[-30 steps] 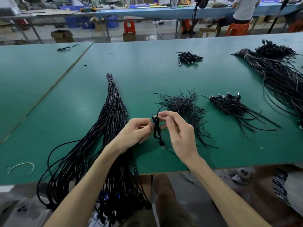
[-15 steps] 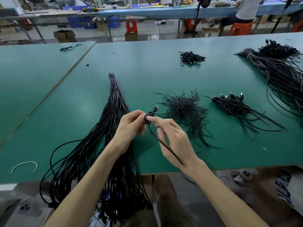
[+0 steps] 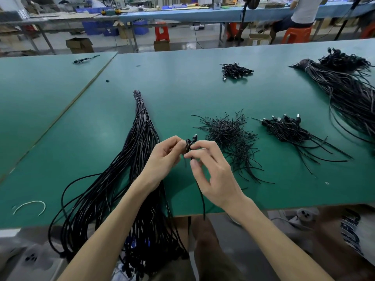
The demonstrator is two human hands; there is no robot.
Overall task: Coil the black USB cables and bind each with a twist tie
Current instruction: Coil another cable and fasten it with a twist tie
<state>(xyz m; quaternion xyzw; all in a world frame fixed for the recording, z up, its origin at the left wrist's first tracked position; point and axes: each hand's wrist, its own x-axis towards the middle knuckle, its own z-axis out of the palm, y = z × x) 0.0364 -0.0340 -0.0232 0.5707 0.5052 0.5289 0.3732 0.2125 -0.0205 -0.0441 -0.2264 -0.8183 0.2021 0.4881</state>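
- Pinching a small coiled cable (image 3: 188, 146) between thumb and forefinger, the left hand (image 3: 162, 159) sits just below the centre of the frame, its other fingers curled under.
- The right hand (image 3: 215, 173) meets it from the right, thumb and forefinger tips closed on the same coil, the remaining fingers loosely bent.
- The coil is held above the green table (image 3: 182, 94), with one plug poking up and to the right out of the pinch.
- A thin black strand (image 3: 202, 201) runs down from the coil, past the right palm and over the near table edge; I cannot tell whether it is cable or tie.
- A long bundle of loose cables (image 3: 129, 169) lies left of the hands, tied near its tip at centre frame and spilling off the table edge at the bottom.
- A heap of twist ties (image 3: 229, 134) lies just to the right of the hands.
- Further right sits a pile of bound coils (image 3: 284, 128), plugs showing at its upper edge.
- A second large cable bundle (image 3: 345, 92) fills the upper right, and a smaller dark pile (image 3: 235, 71) lies upper centre-right.
- A curved white wire (image 3: 30, 205) rests in the lower left.
- A person sits on an orange stool (image 3: 296, 34) at the top right.
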